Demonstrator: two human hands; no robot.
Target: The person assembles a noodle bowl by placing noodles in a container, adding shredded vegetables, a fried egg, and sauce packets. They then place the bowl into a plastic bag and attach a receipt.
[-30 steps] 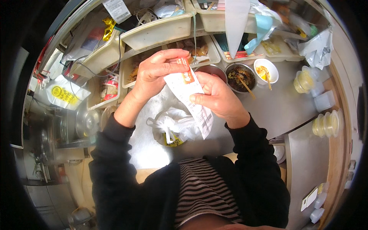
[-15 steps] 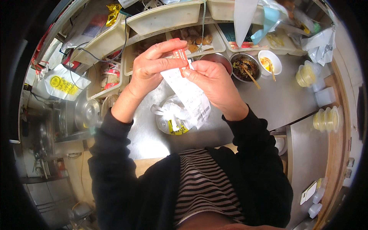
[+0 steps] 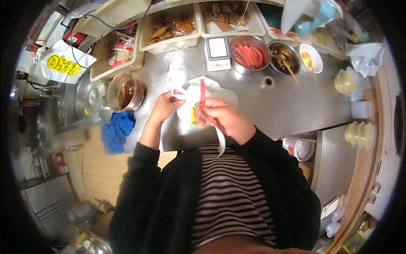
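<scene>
A white plastic bag (image 3: 220,92) with a yellow printed patch (image 3: 193,116) sits on the steel counter in front of me. My left hand (image 3: 165,106) is closed, pinching a white handle of the bag at its left side. Over the bag's near right side, my right hand (image 3: 228,120) is closed on a paper receipt (image 3: 221,144), whose white end curls down toward my striped shirt. A blurred red strip (image 3: 202,89) rises from the same hand, above its fingers. The bag's contents do not show.
Behind the bag stand a small white device (image 3: 218,54), a steel bowl of pinkish-red pieces (image 3: 248,56), a bowl of dark sauce (image 3: 282,57) and a white bowl (image 3: 305,51). A white roll (image 3: 266,83) is nearer. To the left are a sauce-stained bowl (image 3: 126,91) and a blue cloth (image 3: 118,131).
Both hands have come down from above the counter toward me. The left has let go of the receipt and red slip and taken the bag's handle; the right keeps the receipt.
</scene>
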